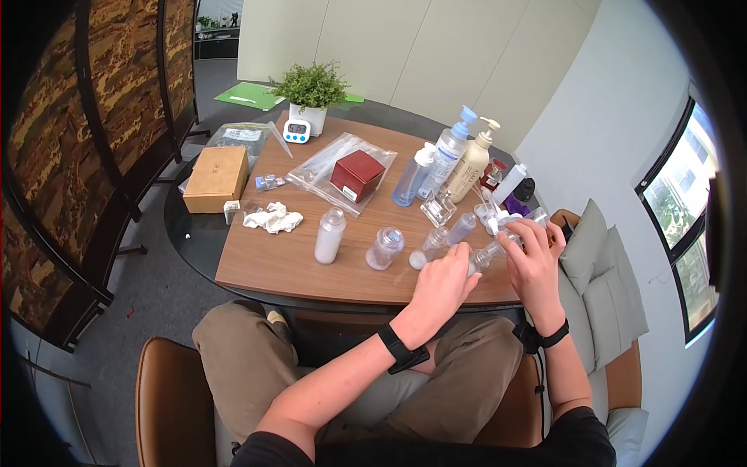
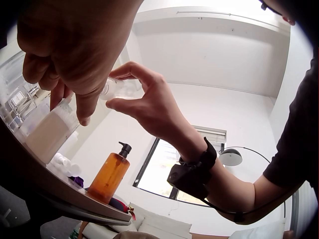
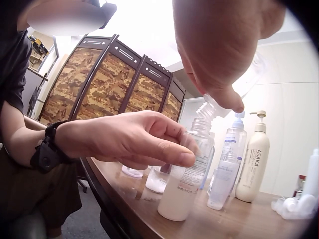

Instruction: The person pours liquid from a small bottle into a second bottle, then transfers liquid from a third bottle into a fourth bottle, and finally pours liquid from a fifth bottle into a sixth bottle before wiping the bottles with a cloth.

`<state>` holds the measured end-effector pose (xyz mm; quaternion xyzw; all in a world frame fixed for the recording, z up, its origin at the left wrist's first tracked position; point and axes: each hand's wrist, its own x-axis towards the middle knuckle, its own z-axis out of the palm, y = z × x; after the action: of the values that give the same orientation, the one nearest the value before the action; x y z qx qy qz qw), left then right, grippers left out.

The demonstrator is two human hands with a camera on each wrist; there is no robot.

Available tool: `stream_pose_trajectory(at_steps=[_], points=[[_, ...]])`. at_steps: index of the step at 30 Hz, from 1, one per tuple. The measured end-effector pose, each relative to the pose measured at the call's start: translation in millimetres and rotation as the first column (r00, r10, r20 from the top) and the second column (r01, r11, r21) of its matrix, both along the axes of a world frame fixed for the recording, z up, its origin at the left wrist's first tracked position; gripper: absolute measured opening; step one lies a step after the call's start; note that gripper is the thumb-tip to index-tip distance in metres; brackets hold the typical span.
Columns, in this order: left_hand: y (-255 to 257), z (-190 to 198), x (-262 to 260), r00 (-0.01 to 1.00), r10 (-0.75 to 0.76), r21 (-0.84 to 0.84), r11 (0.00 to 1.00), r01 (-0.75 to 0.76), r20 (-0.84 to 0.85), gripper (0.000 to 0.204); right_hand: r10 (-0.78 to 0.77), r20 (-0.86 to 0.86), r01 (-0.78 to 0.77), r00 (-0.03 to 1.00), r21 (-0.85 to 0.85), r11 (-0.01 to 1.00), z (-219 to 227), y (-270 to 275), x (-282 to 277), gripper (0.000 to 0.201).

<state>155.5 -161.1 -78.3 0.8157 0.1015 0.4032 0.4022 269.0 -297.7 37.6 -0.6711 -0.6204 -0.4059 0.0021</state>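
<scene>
Both hands on one small clear bottle, held over the table's near right edge.

Left hand [image 1: 442, 282] wraps curled fingers round the small clear bottle [image 1: 489, 253]; right hand [image 1: 533, 261] pinches its neck end between thumb and forefinger. Judgement: keep the body still, let only the pinching fingers turn, and hold it level. The table [image 1: 257, 268] edge lies just beneath; pump bottles [image 1: 465, 159] crowd close behind, open wood lies to the left by the white bottle [image 1: 329, 236].

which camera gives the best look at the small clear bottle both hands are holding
The right wrist view: the small clear bottle shows label and milky contents. The head view shows it small between left hand and right hand; the left wrist view mostly hides it.
</scene>
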Motion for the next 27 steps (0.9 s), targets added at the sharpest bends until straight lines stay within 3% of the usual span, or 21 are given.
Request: stream_pose_trajectory(at_steps=[27], points=[[-0.2, -3.1, 2.0, 1.000, -0.004, 0.014, 1.000, 0.004, -0.022, 0.041, 0.003, 0.026, -0.003, 1.000, 0.001, 1.000, -1.3, 0.1, 2.7, 0.043]])
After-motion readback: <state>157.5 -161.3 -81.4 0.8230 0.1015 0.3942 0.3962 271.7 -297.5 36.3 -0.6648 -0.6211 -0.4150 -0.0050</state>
